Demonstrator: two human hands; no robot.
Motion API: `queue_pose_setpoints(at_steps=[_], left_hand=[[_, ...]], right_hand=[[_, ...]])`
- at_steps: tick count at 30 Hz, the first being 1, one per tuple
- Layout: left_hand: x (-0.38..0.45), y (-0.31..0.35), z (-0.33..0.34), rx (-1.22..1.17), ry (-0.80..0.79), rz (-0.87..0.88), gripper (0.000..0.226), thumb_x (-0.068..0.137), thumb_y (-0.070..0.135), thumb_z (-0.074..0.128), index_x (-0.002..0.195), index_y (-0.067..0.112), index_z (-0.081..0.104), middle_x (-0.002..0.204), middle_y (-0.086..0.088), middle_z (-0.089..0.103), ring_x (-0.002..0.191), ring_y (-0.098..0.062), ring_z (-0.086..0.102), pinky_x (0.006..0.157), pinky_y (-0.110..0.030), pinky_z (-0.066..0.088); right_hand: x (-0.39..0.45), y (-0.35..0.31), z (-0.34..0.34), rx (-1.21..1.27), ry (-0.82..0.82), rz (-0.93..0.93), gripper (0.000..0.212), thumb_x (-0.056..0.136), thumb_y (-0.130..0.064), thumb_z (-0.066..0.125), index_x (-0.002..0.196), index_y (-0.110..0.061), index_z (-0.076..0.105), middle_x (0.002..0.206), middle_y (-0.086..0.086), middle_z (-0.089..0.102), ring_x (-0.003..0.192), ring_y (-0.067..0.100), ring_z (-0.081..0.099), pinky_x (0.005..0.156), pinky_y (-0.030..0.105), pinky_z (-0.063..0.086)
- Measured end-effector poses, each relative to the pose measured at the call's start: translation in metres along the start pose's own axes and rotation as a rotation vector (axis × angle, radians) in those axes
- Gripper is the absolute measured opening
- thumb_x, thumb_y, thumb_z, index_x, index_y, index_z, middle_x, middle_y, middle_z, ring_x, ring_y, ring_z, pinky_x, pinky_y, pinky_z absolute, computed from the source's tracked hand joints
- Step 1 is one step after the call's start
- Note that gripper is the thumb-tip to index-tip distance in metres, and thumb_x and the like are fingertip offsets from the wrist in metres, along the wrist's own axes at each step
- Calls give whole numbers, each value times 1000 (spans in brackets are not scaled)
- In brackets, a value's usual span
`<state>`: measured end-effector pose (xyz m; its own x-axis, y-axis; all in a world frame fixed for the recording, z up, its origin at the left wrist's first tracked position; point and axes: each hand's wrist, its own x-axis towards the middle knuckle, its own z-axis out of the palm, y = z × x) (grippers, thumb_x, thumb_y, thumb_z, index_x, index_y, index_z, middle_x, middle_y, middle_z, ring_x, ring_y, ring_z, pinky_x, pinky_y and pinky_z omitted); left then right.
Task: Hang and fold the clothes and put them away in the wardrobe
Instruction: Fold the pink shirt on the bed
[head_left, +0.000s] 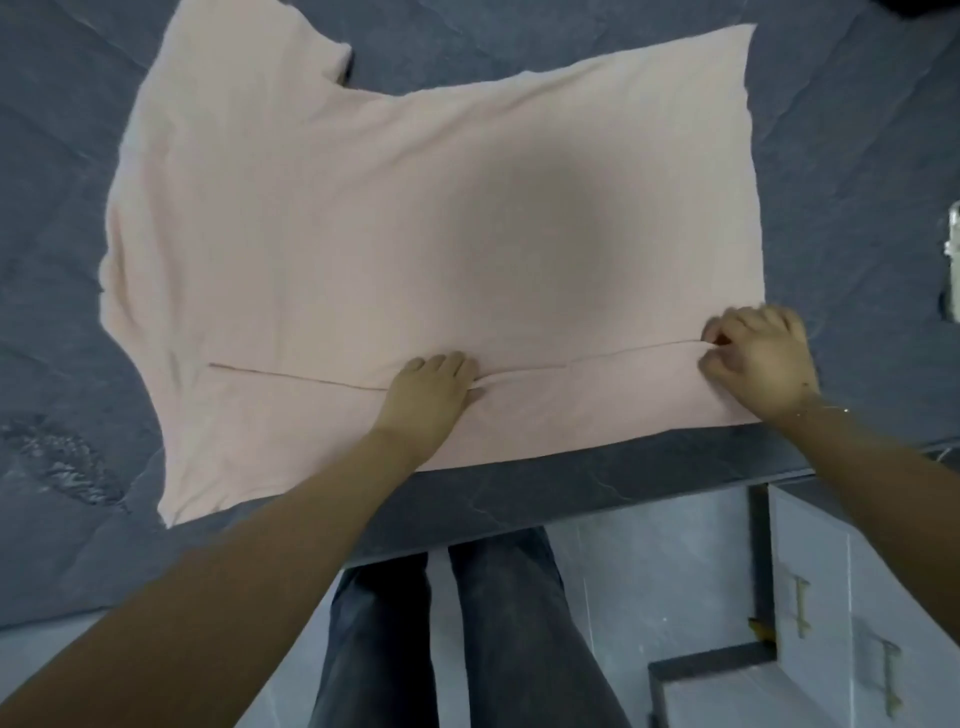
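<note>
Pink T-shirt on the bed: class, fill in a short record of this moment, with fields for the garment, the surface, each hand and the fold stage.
garment: pale pink T-shirt, spread flat, near strip folded over
surface: dark grey bedcover
left hand: fingers pinch the folded edge near its middle
right hand: fingers curled, gripping the folded edge at the shirt's right end
fold stage: first lengthwise fold laid; shirt not yet folded small
</note>
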<state>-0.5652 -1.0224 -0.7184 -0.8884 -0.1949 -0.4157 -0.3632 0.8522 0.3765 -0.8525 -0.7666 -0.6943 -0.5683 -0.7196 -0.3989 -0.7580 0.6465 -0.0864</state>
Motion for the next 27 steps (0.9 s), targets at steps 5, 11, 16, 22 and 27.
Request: queue_pose_setpoints(at_steps=[5, 11, 16, 22, 27], left_hand=[[-4, -4, -23, -71, 104, -113, 36, 102, 32, 46, 124, 5, 56, 100, -13, 69, 72, -34, 65, 54, -31, 36], [5, -13, -25, -95, 102, -180, 31, 102, 31, 46, 118, 7, 57, 102, -11, 66, 78, -32, 63, 60, -36, 44], [4, -2, -6, 67, 319, -122, 38, 95, 22, 58, 130, 9, 54, 125, -15, 57, 109, -33, 55, 90, -43, 40], [7, 31, 35, 260, 115, 83, 57, 104, 39, 15, 156, 19, 3, 163, -9, -2, 150, -28, 7, 122, -48, 2], [13, 21, 55, 200, 157, -34, 63, 99, 56, 23, 156, 30, 11, 164, -3, 2, 151, -23, 5, 119, -57, 4]], right_hand=[[18, 23, -33, 137, 15, -87, 12, 82, -7, 71, 90, -4, 63, 79, 11, 66, 79, 33, 60, 93, 30, 29], [61, 26, -42, 104, -80, -66, 21, 84, -22, 64, 101, -10, 60, 82, 1, 63, 83, 28, 60, 97, 29, 25], [54, 14, -21, 9, 64, 95, 39, 80, -7, 60, 119, -3, 57, 120, 21, 56, 114, 41, 50, 99, 46, 33], [-1, -77, 35, 66, 81, -288, 58, 98, -23, 41, 151, -5, 27, 159, 14, 20, 147, 31, 20, 121, 46, 13], [1, -55, 65, 67, -9, -111, 57, 104, -42, 17, 156, -23, 6, 164, 0, 2, 151, 17, -1, 122, 45, 4]])
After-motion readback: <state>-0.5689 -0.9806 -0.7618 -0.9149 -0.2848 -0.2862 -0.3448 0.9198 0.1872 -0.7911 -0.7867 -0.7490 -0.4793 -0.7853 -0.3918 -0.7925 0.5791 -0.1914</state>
